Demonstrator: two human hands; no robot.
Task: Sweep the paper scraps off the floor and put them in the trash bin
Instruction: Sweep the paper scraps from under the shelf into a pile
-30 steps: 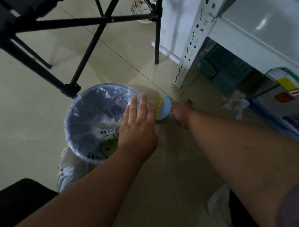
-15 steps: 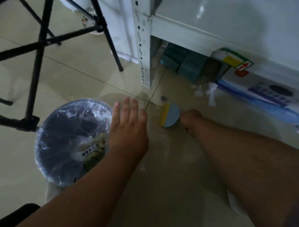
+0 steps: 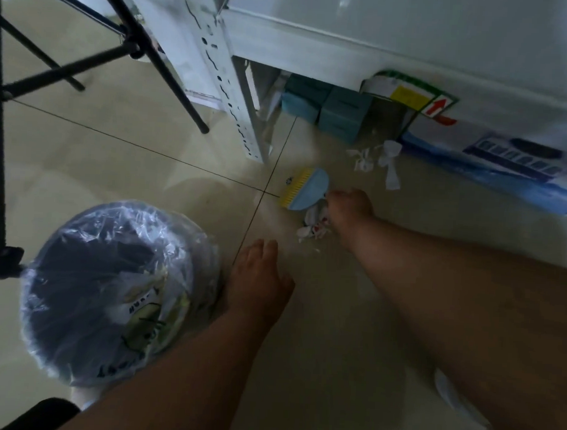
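Observation:
My right hand [image 3: 350,206] grips the handle of a small blue brush [image 3: 304,189] with yellow bristles, held low over the tiled floor. A few white paper scraps [image 3: 314,227] lie just below the brush, by my right wrist. More white scraps [image 3: 377,158] lie farther back, near the boxes under the shelf. The trash bin [image 3: 78,264], lined with a clear plastic bag and holding some waste, stands at the lower left. My left hand [image 3: 258,283] hovers flat beside the bin's right side, fingers extended, holding nothing.
A white perforated shelf post [image 3: 229,82] stands behind the brush, with teal boxes [image 3: 326,107] and a printed carton [image 3: 493,149] under the shelf. Black tripod legs [image 3: 165,66] cross the upper left. A white shoe [image 3: 456,401] shows under my right arm.
The view has swung right and the bin now sits lower left. My left hand drew back off the bin's rim to its side. The brush moved away from the bin toward the shelf.

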